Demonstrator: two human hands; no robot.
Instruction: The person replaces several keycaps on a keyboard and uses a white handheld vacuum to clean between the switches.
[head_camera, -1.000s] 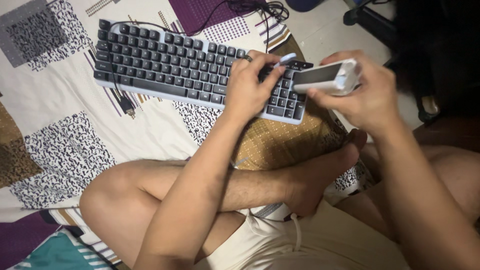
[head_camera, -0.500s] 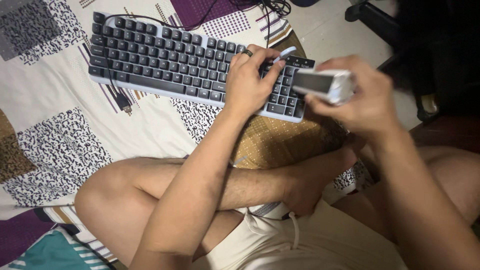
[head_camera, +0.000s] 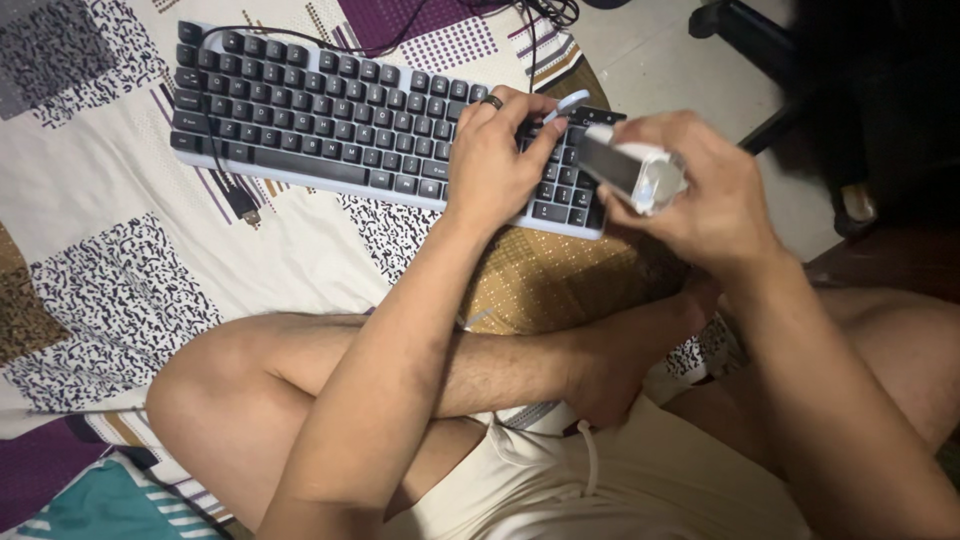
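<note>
Keyboard (head_camera: 330, 125), black-keyed on a pale frame, lies on the patterned bedsheet (head_camera: 120, 270) ahead of the crossed legs. The left hand (head_camera: 495, 150) presses its right key block, fingers curled around a thin white tool (head_camera: 567, 103). The right hand (head_camera: 700, 195) has its grip closed around a small white box-shaped device (head_camera: 630, 170), just beside the keyboard's right end.

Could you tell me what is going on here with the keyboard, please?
A person sits cross-legged on a patterned bedsheet with a dark-keyed keyboard in front of them. The left hand rests on the keyboard's right end, holding a thin white tool against the keys. The right hand holds a small white and grey device just above that end.
</note>
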